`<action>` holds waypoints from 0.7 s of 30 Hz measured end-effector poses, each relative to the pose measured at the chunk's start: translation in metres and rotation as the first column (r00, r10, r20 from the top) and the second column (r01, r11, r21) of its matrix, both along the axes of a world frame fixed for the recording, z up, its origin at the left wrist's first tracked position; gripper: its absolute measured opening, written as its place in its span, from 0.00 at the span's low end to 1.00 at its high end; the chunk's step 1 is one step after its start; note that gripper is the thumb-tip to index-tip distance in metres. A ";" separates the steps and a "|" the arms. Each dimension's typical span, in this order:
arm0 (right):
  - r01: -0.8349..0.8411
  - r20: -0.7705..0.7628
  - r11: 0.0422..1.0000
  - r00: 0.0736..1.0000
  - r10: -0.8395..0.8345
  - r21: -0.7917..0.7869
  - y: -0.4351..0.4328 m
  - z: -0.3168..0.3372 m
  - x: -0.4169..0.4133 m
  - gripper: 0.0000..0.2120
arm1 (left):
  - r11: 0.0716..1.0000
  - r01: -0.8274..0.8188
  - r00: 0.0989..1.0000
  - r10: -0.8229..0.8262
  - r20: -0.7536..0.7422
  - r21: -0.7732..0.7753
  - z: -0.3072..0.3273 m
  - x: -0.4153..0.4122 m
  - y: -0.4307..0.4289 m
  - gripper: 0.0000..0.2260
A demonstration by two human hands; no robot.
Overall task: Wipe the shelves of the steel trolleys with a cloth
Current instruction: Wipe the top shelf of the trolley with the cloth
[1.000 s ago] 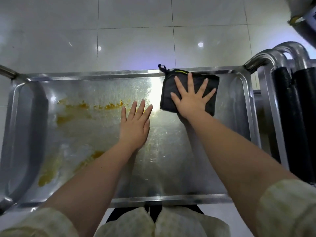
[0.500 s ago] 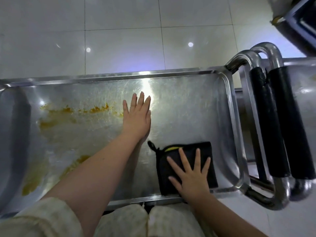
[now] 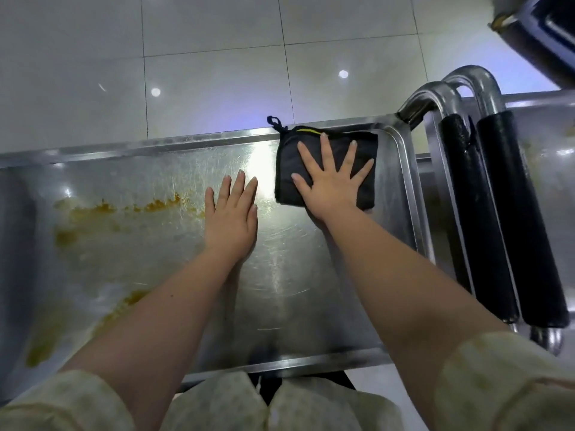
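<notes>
While the right hand (image 3: 334, 185) lies flat with fingers spread on the folded black cloth (image 3: 287, 169), pressing it onto the steel trolley shelf (image 3: 295, 275) in the far right corner, the cloth's top edge meets the far rim and its loop (image 3: 275, 122) pokes over it. The left hand (image 3: 231, 219) rests palm down on bare steel just left of the cloth, fingers straight and close together, holding nothing. Orange-yellow smears (image 3: 102, 209) streak the left half of the shelf. Two black-padded handles (image 3: 476, 213) stand side by side just beyond the shelf's right rim, above the pale tiled floor (image 3: 217, 73).
</notes>
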State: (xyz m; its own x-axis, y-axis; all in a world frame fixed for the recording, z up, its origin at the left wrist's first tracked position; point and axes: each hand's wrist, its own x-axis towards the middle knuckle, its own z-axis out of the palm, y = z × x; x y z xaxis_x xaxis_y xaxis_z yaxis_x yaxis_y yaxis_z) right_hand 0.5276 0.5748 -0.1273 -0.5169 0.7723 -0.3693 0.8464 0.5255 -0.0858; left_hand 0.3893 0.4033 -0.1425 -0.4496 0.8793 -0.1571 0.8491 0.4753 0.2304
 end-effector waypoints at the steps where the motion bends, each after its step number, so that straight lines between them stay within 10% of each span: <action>1: -0.020 -0.001 1.000 1.000 0.020 0.004 -0.012 0.001 0.010 0.30 | 1.000 0.002 1.000 -0.002 -0.006 -0.007 0.000 0.001 0.000 0.23; 12: -0.291 -0.014 0.953 0.957 0.291 -0.081 -0.203 0.008 0.182 0.30 | 0.999 0.019 0.999 -0.020 -0.026 -0.047 0.003 0.005 0.000 0.23; 21: 0.042 -0.019 0.999 0.999 -0.041 0.017 0.017 0.000 0.067 0.29 | 0.999 0.013 0.999 -0.014 -0.036 -0.038 -0.001 0.000 0.001 0.24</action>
State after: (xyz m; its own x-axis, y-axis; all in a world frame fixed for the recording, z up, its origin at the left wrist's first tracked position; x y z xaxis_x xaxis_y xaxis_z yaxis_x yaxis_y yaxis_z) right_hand 0.5946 0.5923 -0.1275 -0.4908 0.7995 -0.3464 0.8660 0.4914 -0.0929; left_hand 0.3892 0.4039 -0.1434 -0.4438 0.8791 -0.1740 0.8631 0.4715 0.1811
